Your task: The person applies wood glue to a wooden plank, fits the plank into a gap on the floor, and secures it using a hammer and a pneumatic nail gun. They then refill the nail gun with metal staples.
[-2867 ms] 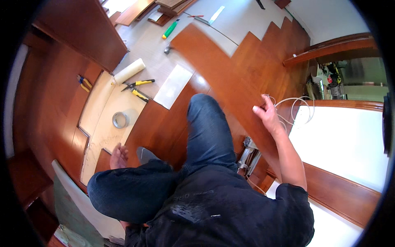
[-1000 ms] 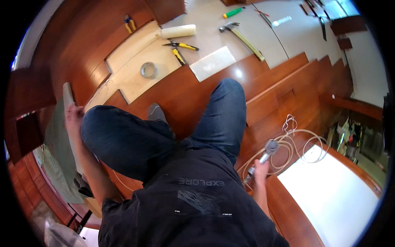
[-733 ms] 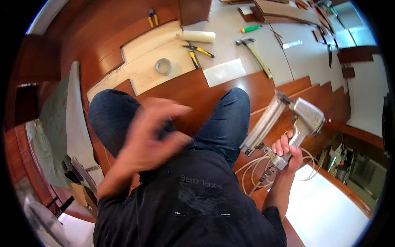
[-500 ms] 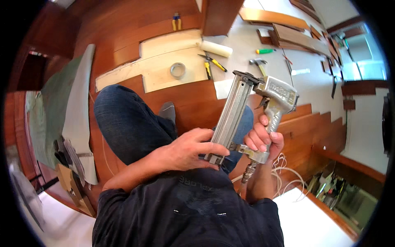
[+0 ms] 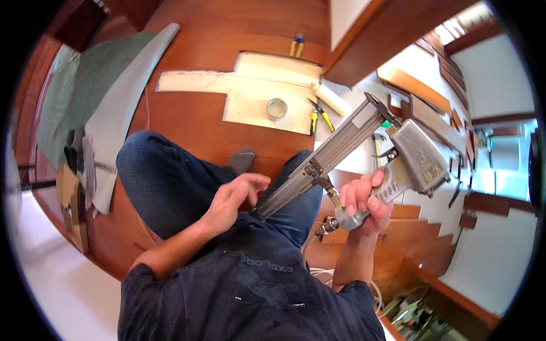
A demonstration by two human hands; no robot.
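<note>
My right hand (image 5: 364, 204) is wrapped round the grip of a silver pneumatic nail gun (image 5: 422, 158), which I hold tilted above my right thigh. Its long metal magazine (image 5: 347, 139) slants down to my lap, with a rear section drawn out. An air hose fitting (image 5: 326, 227) is attached below the grip. Beside the magazine's lower end, my left hand (image 5: 227, 203) is off the tool, its fingers loosely bent and apart, holding nothing. Whether nails sit in the magazine cannot be made out.
On the pale exposed floor patch (image 5: 256, 116) lies a roll of tape (image 5: 277, 108). Yellow-handled pliers (image 5: 322, 120) and a white roll (image 5: 332, 100) lie beside it. Another pair of pliers (image 5: 296, 45) is farther off. Wooden planks (image 5: 435, 122) are stacked right, past a wooden post (image 5: 375, 42).
My left hand has come off the magazine and moved left. The nail gun has tilted and shifted right, its magazine now drawn out longer toward my lap. The view has turned.
</note>
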